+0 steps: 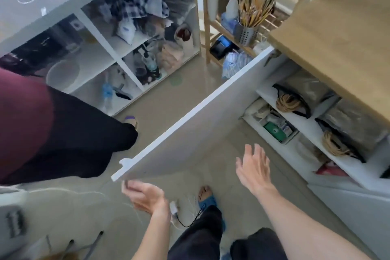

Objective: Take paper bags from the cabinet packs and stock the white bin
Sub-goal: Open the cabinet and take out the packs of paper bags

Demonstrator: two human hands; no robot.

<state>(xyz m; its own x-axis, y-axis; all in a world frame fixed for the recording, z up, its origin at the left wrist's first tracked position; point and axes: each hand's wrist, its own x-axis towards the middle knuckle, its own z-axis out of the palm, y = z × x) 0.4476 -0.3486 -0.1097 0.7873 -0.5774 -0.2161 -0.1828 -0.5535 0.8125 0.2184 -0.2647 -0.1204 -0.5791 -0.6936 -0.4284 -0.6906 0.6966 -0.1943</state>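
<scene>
A: Beige floor, white cabinet door swung wide. Bag packs?
B: Paper bag packs on cabinet's upper shelf edge.
A: Hands?
B: Left hand loosely curled beneath door's corner, holding nothing; right hand spread, empty.

There is one view, from a camera on the person's head. It looks steeply down from high above the open cabinet door, which crosses the middle. The floor lies far below the door, the person's arms reach in close under it, and shelves stand on both sides.
</scene>
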